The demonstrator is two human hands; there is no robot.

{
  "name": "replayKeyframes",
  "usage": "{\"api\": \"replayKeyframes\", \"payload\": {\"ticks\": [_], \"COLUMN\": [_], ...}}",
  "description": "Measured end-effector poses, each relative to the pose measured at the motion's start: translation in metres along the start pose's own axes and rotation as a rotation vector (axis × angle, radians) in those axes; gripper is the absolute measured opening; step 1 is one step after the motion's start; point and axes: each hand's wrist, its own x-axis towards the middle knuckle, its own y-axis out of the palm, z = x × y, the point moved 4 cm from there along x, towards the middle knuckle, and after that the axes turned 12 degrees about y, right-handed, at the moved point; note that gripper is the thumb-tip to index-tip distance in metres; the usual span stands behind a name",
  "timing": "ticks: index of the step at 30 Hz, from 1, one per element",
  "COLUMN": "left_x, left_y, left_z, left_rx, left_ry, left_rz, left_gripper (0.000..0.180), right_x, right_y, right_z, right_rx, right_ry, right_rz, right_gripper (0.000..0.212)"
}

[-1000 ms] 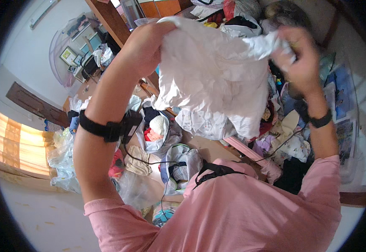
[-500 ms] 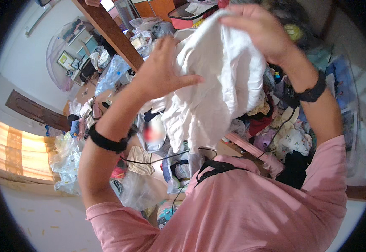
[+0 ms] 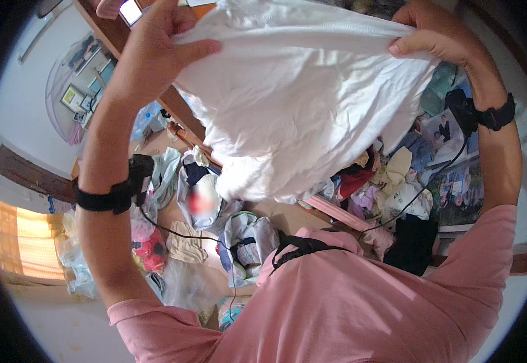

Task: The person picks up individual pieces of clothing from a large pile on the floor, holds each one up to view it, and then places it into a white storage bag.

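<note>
A white cloth garment (image 3: pixel 312 103) hangs spread wide between my raised hands, its upper edge pulled fairly taut and its lower part in loose folds. My left hand (image 3: pixel 163 51) grips the upper left corner, thumb along the front of the cloth. At the upper right, my right hand (image 3: pixel 436 39) pinches the other end of that edge between thumb and fingers. The exact kind of garment cannot be made out. Behind it, much of the heap of clothes is hidden.
Clothes (image 3: pixel 396 199) lie heaped on the right, beside a pink rail (image 3: pixel 336 213). Below the garment are an open bag (image 3: pixel 248 242), beige cloth (image 3: pixel 186 240) and clear plastic (image 3: pixel 187 287). A wooden post (image 3: pixel 181 112) rises on the left. Black cables (image 3: pixel 172 230) run from my wrist bands.
My hands have moved apart, left hand leftward and right hand rightward. The white garment, bunched before, is now stretched out wide between them.
</note>
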Motion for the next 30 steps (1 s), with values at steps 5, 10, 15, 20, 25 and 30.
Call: {"api": "replayKeyframes", "payload": {"ticks": [5,10,15,20,25,30], "left_x": [0.027,0.023,0.024,0.027,0.026,0.03], "left_y": [-0.019,-0.043,-0.035,-0.034,-0.026,0.028], "left_z": [-0.019,0.027,0.032,0.046,0.062,0.02], "left_rx": [0.68,0.398,0.209,0.031,0.039,-0.365], "left_ry": [0.202,-0.158,-0.265,-0.332,-0.548,-0.634], "left_rz": [0.063,0.047,-0.133,-0.207,-0.282,-0.387], "left_gripper": [0.037,0.033,0.041,0.045,0.045,0.041], "right_x": [-0.001,0.012,0.008,0.011,0.01,-0.003], "right_y": [-0.005,0.009,0.007,-0.002,-0.004,0.022], "right_z": [-0.021,-0.049,-0.047,-0.043,-0.03,-0.007], "right_rx": [0.021,0.749,0.874,1.094,1.395,1.63], "right_ry": [0.114,0.202,0.149,0.043,-0.091,-0.148], "right_rz": [-0.134,-0.051,-0.045,-0.07,0.033,0.305], "right_gripper": [0.043,0.037,0.035,0.033,0.031,0.03]}}
